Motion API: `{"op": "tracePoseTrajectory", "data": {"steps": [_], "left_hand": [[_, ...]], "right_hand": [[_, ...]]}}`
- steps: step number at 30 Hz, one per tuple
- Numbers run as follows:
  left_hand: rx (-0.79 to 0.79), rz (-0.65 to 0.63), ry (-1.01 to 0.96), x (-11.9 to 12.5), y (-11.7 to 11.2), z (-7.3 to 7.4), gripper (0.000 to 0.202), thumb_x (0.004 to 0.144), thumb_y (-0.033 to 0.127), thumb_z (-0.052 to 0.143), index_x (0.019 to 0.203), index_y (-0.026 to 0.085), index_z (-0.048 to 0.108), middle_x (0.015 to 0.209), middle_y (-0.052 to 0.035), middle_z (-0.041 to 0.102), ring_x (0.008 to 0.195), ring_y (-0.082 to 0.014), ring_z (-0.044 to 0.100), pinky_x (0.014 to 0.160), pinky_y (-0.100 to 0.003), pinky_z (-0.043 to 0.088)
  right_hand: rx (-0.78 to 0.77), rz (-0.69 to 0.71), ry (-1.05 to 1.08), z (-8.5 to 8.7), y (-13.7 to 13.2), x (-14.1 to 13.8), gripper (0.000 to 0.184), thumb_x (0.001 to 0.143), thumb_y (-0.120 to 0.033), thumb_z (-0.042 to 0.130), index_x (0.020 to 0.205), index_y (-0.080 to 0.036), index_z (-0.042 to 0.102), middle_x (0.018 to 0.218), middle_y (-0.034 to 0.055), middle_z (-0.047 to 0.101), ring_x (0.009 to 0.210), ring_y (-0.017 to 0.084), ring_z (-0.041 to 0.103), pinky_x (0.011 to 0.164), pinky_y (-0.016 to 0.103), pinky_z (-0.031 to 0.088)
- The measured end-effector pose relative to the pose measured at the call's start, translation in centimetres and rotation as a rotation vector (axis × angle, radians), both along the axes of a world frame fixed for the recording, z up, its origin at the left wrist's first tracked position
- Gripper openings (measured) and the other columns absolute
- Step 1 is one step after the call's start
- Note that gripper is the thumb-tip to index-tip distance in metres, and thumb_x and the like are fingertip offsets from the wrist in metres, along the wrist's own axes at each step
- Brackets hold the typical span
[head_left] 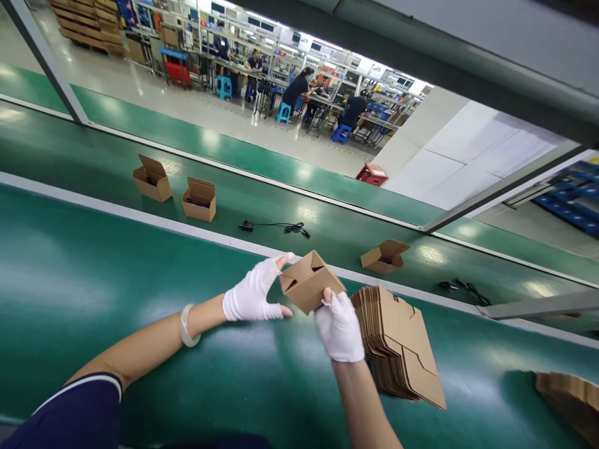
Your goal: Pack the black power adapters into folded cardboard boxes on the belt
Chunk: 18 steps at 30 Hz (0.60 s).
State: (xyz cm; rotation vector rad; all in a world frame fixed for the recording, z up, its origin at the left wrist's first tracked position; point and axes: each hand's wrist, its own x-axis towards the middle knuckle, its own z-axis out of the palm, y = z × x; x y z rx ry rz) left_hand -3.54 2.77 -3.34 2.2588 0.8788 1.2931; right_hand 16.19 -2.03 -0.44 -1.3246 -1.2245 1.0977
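A small brown cardboard box (306, 284) is held up over the green surface, with partly folded flaps on the side facing up. My right hand (340, 325), in a white glove with bare fingertips, grips its lower right corner. On the box's left side is my left hand (255, 290), gloved the same way, thumb and fingers spread apart. Its upper fingertips are close to the box edge; whether they touch it I cannot tell. Just right of my right hand, a stack of flattened cardboard boxes (402, 343) lies on the surface.
Beyond a pale rail (206, 235), a green conveyor strip carries open boxes (199, 199) with dark contents and black cables with adapters (276, 226). Another open box (384, 257) sits farther right. More cardboard (568, 399) lies at lower right. Metal posts and an overhead beam frame the bench; people work behind.
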Motion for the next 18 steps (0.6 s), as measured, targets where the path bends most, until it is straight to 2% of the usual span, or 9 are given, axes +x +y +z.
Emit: {"op": "tracePoseTrajectory", "data": {"steps": [1,3,5,7,10,12,14,16,18], "left_hand": [[-0.024,0.045,0.055,-0.9,1.4,-0.6,0.09,0.07,0.055,0.063,0.141,0.019,0.021,0.139,-0.0148,0.039,0.129,-0.0299,0.037,0.107,-0.044,0.032],[-0.154,0.276,0.142,-3.3,4.9,-1.9,0.082,0.07,0.05,0.064,0.137,0.016,0.031,0.138,-0.0153,0.041,0.13,-0.0313,0.034,0.109,-0.046,0.028],[-0.389,0.542,0.218,-6.1,8.8,-3.1,0.075,0.067,0.044,0.066,0.131,0.014,0.041,0.136,-0.0164,0.043,0.13,-0.0341,0.033,0.109,-0.047,0.027],[-0.494,0.644,0.231,-8.5,12.1,-3.9,0.07,0.063,0.039,0.068,0.124,0.011,0.048,0.134,-0.0197,0.045,0.129,-0.0391,0.031,0.107,-0.052,0.025],[-0.545,0.658,0.201,-10.7,15.1,-4.7,0.058,0.057,0.037,0.071,0.109,0.014,0.059,0.129,-0.019,0.05,0.127,-0.0423,0.031,0.105,-0.056,0.024],[-0.557,0.637,0.158,-11.4,15.8,-5.1,0.047,0.053,0.037,0.073,0.095,0.017,0.064,0.127,-0.0157,0.053,0.127,-0.0412,0.033,0.106,-0.055,0.022],[-0.548,0.599,0.092,-11.7,15.9,-5.2,0.039,0.052,0.038,0.074,0.084,0.018,0.065,0.124,-0.0133,0.056,0.127,-0.0393,0.035,0.108,-0.052,0.02],[-0.532,0.555,0.005,-11.8,15.8,-5.1,0.042,0.052,0.045,0.074,0.083,0.017,0.064,0.12,-0.013,0.06,0.126,-0.0372,0.037,0.109,-0.049,0.022],[-0.513,0.502,-0.1,-11.7,15.6,-4.4,0.053,0.056,0.055,0.069,0.09,0.015,0.062,0.117,-0.0144,0.061,0.123,-0.0345,0.043,0.107,-0.046,0.028]], "right_hand": [[0.005,-0.023,-0.199,0.1,0.5,0.7,0.029,0.08,-0.051,0.049,0.081,-0.022,0.056,0.092,0.0086,0.063,0.095,0.026,0.058,0.077,0.038,0.048],[-0.003,0.039,-0.654,0.3,1.6,2.2,0.021,0.081,-0.038,0.049,0.081,-0.02,0.059,0.101,0.0106,0.063,0.1,0.028,0.057,0.084,0.038,0.046],[-0.051,0.224,-1.052,0.4,2.7,3.1,0.021,0.082,-0.025,0.043,0.087,-0.019,0.063,0.115,0.0108,0.06,0.104,0.027,0.057,0.089,0.036,0.042],[-0.125,0.39,-1.281,0.0,3.5,3.3,0.027,0.082,-0.018,0.041,0.096,-0.018,0.064,0.117,0.0108,0.061,0.1,0.025,0.06,0.088,0.035,0.042],[-0.191,0.459,-1.368,-0.6,4.5,2.5,0.026,0.08,-0.017,0.047,0.097,-0.019,0.066,0.101,0.0103,0.068,0.089,0.025,0.064,0.078,0.032,0.045],[-0.2,0.446,-1.374,-0.8,5.0,2.1,0.023,0.08,-0.02,0.049,0.093,-0.019,0.068,0.092,0.0094,0.07,0.083,0.024,0.065,0.072,0.03,0.045],[-0.203,0.429,-1.387,-0.5,4.9,2.1,0.022,0.081,-0.022,0.05,0.092,-0.019,0.068,0.091,0.0092,0.07,0.081,0.024,0.065,0.069,0.03,0.044],[-0.192,0.368,-1.414,0.0,4.4,2.2,0.023,0.083,-0.024,0.047,0.093,-0.019,0.067,0.096,0.0096,0.069,0.082,0.024,0.065,0.069,0.031,0.043],[-0.148,0.248,-1.442,0.7,3.5,2.1,0.025,0.087,-0.025,0.042,0.091,-0.019,0.066,0.096,0.0083,0.069,0.081,0.024,0.064,0.07,0.032,0.042]]}}
